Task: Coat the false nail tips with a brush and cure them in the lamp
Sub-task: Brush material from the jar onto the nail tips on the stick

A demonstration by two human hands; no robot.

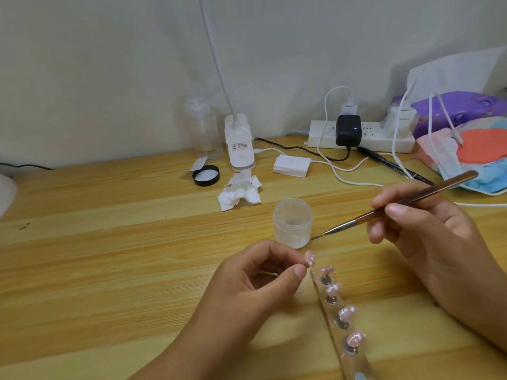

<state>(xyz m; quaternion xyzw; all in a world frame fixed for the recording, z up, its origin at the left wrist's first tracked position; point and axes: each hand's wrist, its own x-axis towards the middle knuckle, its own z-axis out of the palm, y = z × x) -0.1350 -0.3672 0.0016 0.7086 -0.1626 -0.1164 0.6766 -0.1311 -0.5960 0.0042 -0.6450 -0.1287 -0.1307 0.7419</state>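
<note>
The left hand (255, 272) is at 6 o'clock, thumb and first finger curled, pinching a pink nail tip (310, 258). The right hand (419, 229) is at 4 o'clock, fingers curled round a brush (439, 190) like a pen

Light yellow wooden tabletop (109, 242): long grain stripes, pale and honey bands.
Glossy pink false nail tips (310, 258), near centre: paler marks.
Slim red-brown brush (411, 200), right: silver ferrule, dark tip.
Small frosted clear jar (293, 223), centre.
Round black lid (206, 175), far: white inside.
Black plug adapter (348, 130) on long white power strip (375, 142): blue light.
Purple packet (461, 108), far right.
</note>
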